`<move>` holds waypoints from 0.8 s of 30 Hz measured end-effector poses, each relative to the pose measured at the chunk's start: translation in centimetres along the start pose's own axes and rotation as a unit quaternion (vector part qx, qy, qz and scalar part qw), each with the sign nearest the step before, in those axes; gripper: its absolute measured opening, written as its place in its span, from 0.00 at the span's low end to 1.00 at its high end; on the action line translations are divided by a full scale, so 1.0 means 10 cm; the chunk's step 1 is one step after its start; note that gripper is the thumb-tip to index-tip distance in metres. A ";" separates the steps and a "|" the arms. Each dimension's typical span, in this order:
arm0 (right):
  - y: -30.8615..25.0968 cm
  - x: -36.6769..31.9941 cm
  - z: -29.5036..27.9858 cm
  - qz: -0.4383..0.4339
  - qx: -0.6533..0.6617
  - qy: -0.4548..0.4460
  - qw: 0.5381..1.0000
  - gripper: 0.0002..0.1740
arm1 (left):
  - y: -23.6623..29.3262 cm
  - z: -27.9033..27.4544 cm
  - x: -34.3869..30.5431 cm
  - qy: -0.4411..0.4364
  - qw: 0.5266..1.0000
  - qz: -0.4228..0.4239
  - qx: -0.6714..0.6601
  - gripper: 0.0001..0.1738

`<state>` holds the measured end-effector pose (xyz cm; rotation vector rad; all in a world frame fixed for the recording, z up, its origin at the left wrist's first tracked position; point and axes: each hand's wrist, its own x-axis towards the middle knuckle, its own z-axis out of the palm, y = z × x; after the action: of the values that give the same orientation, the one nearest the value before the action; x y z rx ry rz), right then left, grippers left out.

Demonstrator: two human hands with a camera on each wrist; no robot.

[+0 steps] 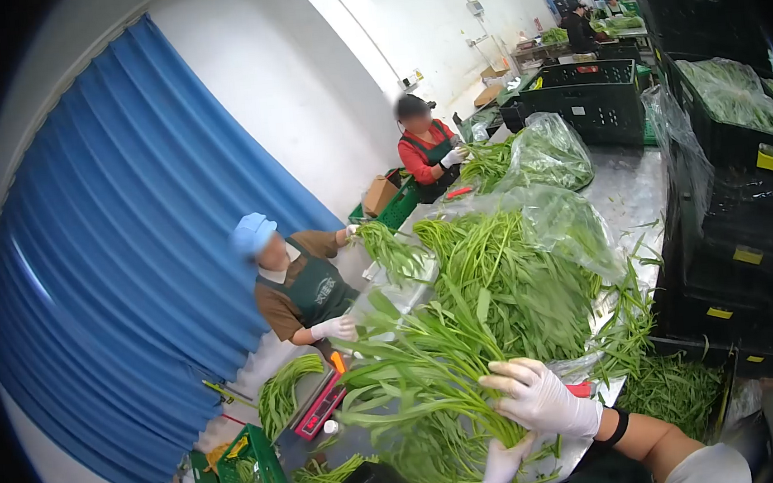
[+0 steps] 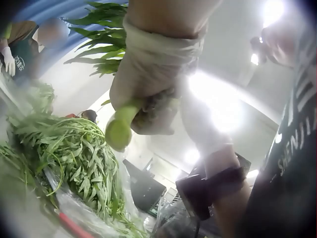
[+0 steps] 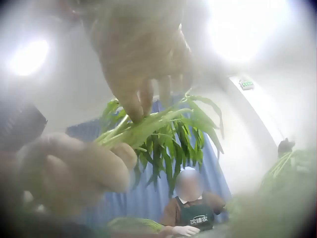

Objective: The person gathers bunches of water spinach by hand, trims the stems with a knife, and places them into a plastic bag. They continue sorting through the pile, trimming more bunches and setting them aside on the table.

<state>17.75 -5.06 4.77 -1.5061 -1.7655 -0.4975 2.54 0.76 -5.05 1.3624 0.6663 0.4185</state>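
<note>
Near the edge of the shiny metal table (image 1: 625, 179), the white-gloved left hand (image 1: 505, 465) grips long green leafy stems (image 1: 445, 350); the right hand (image 1: 544, 397) reaches across, pinching them.

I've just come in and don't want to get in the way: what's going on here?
At a long table, someone's gloved left hand grips a bunch of greens by the stems, and their gloved right hand has its fingers on the same bunch. A large pile of greens lies beyond, with clear plastic over part of it. Across the table, a person in a blue cap holds a handful; a person in red sleeves is farther along.
</note>
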 end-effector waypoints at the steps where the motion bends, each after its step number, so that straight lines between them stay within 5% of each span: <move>1: -0.01 -0.02 0.02 -0.039 -0.036 0.010 0.999 0.05 | -0.02 0.01 0.00 -0.008 1.000 0.012 -0.010 0.06; 3: -0.01 -0.04 0.10 0.000 0.030 0.052 0.998 0.05 | 0.02 0.03 -0.02 -0.014 0.999 0.023 -0.020 0.06; 6: 0.04 -0.12 0.21 0.241 0.303 0.143 0.911 0.07 | 0.25 0.10 -0.03 0.003 1.000 0.031 0.004 0.08; 11: -0.03 -0.13 0.08 0.265 0.211 0.248 0.908 0.06 | 0.59 0.22 0.02 -0.065 0.995 0.065 0.042 0.13; 13: -0.03 -0.15 0.04 0.292 0.202 0.350 0.867 0.07 | 0.67 0.32 0.06 -0.082 0.993 0.072 0.044 0.13; 17: 0.13 -0.24 -0.03 0.299 0.227 0.395 0.838 0.08 | 0.82 0.49 0.19 -0.142 0.987 0.053 0.060 0.11; 19: 0.23 -0.30 -0.17 0.284 0.097 0.371 0.879 0.08 | 0.76 0.49 0.25 -0.172 0.984 0.020 0.037 0.11; 21: 0.32 -0.36 -0.32 0.097 -0.183 0.250 0.946 0.09 | 0.69 0.45 0.38 -0.202 0.979 -0.011 0.017 0.10; 23: 0.40 -0.41 -0.38 0.070 -0.187 0.206 0.958 0.09 | 0.60 0.38 0.47 -0.276 0.959 -0.069 0.019 0.10; 24: 0.45 -0.48 -0.37 0.133 -0.041 0.217 0.966 0.09 | 0.56 0.37 0.49 -0.296 0.952 -0.083 0.006 0.11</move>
<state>23.29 -9.81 2.77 -1.5229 -1.2001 -0.7053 9.26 2.09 -0.23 1.3403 0.2771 -0.1354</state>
